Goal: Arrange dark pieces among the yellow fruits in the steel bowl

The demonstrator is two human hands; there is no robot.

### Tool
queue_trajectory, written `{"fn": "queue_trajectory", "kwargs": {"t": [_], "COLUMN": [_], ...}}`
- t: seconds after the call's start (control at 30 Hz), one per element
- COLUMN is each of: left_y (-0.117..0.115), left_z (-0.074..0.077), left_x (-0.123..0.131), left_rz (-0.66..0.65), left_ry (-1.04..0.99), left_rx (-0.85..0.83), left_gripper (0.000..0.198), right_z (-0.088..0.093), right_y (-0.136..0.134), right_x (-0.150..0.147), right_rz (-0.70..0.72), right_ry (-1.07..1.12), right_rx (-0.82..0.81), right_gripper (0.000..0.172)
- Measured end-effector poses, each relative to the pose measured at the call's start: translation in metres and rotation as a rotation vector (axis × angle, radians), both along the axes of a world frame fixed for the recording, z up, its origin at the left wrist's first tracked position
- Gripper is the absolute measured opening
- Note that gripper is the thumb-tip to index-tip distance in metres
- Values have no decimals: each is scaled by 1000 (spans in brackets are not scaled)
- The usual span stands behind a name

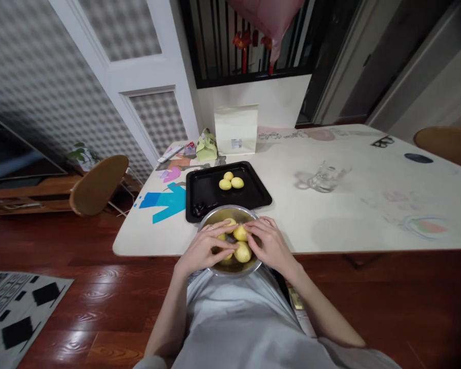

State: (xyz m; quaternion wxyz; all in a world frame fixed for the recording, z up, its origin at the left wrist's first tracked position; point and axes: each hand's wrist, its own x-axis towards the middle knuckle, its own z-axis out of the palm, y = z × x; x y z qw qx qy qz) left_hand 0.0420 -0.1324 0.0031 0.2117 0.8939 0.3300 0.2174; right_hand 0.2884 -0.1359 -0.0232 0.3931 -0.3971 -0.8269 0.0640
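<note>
A metal bowl [230, 272] with several yellow lemons [243, 252] rests at the table's near edge, against my body. My left hand [209, 245] reaches over the bowl's left side, fingers apart across the lemons. From the right, my right hand [267, 240] comes over the rim, its fingers closed on a lemon [240, 233] near the middle of the bowl. Just beyond the bowl lies a black tray [203, 197] holding three yellow lemons [237, 182] grouped together.
The white table [315, 225] carries a clear glass [325, 179] to the right. Behind the tray stand a cream paper bag [236, 130] and a green packet [206, 147]. A remote [171, 153] lies back left. Wooden chairs [99, 187] flank the table.
</note>
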Motion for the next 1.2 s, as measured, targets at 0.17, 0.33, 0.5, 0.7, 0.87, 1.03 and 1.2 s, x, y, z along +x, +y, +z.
{"fn": "queue_trajectory", "kwargs": {"t": [0.17,0.33,0.5,0.7,0.87,1.03,1.2], "left_y": [-1,1,14,74,159,207,213], "left_z": [0,4,9,21,20,12,9], "left_x": [1,2,0,12,38,58,64], "left_rz": [8,19,112,164,132,125,157], "left_ry": [-35,-181,-198,-27,143,391,448], "left_rx": [-12,-42,21,177,220,214,233], "left_gripper": [25,30,32,41,51,54,49], "right_z": [-2,-5,-6,-7,-6,-8,-9], "right_y": [-4,-4,-3,-3,-3,-4,-5], "right_x": [-3,-6,-6,-6,-6,-6,-6], "right_rz": [59,73,95,99,93,98,99], "right_ry": [40,63,71,69,64,93,111], "right_rx": [28,47,28,10,-1,-9,-7], "right_gripper": [27,25,25,27,26,27,28]}}
